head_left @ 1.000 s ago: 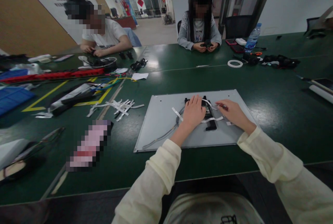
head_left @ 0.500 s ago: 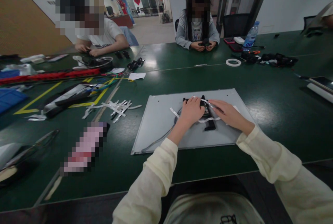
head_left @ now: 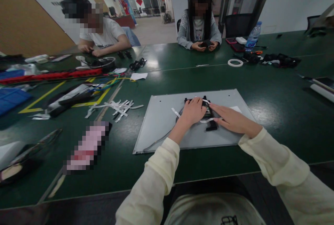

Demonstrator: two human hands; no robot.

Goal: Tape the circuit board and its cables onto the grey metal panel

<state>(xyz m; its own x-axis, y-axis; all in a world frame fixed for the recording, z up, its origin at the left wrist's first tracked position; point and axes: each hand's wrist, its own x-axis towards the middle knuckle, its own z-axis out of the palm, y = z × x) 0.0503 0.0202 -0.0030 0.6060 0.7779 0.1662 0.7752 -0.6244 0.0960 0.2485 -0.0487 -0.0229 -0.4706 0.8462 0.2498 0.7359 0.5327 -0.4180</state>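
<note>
A white board (head_left: 151, 124) lies on the table in front of me, bearing a black frame-like device (head_left: 212, 126) with a grey cable (head_left: 159, 140) running off to the lower left. My left hand (head_left: 193, 111) rests over the device's upper left part, its fingers curled round it. From the right, my right hand (head_left: 231, 117) reaches in, fingers together and pointing left, gripping a thin white strip (head_left: 206, 121) that crosses the device. Another white strip (head_left: 175, 113) lies left of my left hand. The hands cover much of the device.
Several loose white strips (head_left: 121, 109) lie left of the board, near a blurred pink phone-like object (head_left: 88, 145). Farther back are a roll of white tape (head_left: 235, 63), a water bottle (head_left: 253, 36) and black gear (head_left: 280, 60). Two people sit across the table.
My right hand has shifted slightly down and right, its fingers flatter along the white strip. The left hand stays on the device. The view has moved slightly.
</note>
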